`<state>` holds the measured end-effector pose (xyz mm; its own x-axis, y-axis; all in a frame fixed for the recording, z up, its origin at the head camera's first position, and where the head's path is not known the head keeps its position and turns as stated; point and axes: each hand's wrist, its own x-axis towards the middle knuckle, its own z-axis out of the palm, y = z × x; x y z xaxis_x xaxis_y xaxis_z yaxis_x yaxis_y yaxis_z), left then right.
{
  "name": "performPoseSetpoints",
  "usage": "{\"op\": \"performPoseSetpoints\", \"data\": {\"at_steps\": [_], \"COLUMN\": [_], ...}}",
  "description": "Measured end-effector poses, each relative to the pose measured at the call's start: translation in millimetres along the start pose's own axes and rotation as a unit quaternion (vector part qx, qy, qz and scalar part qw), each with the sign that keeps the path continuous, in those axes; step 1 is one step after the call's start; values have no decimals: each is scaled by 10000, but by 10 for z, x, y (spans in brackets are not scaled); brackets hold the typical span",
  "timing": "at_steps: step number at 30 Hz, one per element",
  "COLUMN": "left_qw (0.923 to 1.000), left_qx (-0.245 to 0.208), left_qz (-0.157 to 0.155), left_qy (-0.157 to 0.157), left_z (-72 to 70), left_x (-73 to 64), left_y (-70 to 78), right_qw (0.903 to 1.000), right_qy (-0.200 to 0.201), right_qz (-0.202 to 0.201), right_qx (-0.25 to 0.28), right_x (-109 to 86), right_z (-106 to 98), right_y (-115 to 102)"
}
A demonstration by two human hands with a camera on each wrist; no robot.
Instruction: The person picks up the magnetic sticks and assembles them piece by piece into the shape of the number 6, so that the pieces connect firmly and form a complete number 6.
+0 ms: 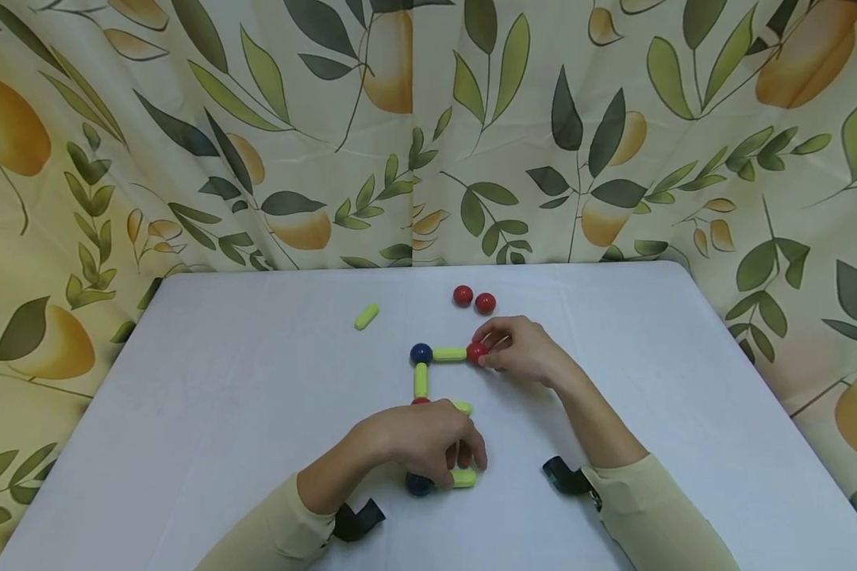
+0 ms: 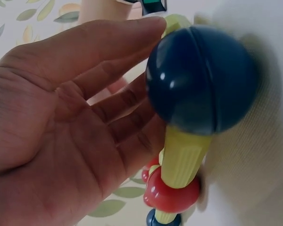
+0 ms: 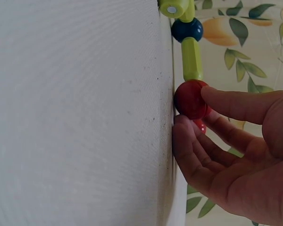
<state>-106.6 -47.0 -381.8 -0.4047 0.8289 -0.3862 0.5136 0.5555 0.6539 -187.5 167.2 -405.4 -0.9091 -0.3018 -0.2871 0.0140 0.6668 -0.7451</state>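
My right grip (image 3: 245,162) pinches a red ball (image 3: 191,100), thumb on one side and fingertips on the other, close to the white desk (image 3: 85,113), which is dotted with small dark specks. A green rod (image 3: 192,59) joins this ball to a dark blue ball (image 3: 187,30). Near that, at the frame's top edge, a cut-off green piece (image 3: 180,7) shows me a round, pale end. Behind my fingers peeks a second red ball (image 3: 201,127); beyond hangs leaf-and-fruit-patterned cloth (image 3: 254,52).

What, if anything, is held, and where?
Right hand: a red ball, pinched on the side away from its green stick. Left hand: at a blue ball; whether it grips anything cannot be told.
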Motion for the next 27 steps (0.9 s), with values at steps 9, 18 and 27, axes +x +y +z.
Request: {"op": "performPoseSetpoints", "data": {"at_steps": [9,18,27], "left_qw": [9965,9753,9460], "left_qx": [-666,-993,-754], "left_qz": [146,-204,-1016], "left_qy": [484,1964,2986], "left_z": [-202,-428,-480], "left_x": [-97,-285,-282], "left_y": [-173,-384,-715], "right_qw": [10000,10000,10000], "right_qy": [-9,-29,-10], "right_qz": [10,-56,-3], "right_qx": [-19,-18,-78], "right_x": [2,-1,5], "right_z": [-9,-2,4], "right_y": [5,-12,4]}}
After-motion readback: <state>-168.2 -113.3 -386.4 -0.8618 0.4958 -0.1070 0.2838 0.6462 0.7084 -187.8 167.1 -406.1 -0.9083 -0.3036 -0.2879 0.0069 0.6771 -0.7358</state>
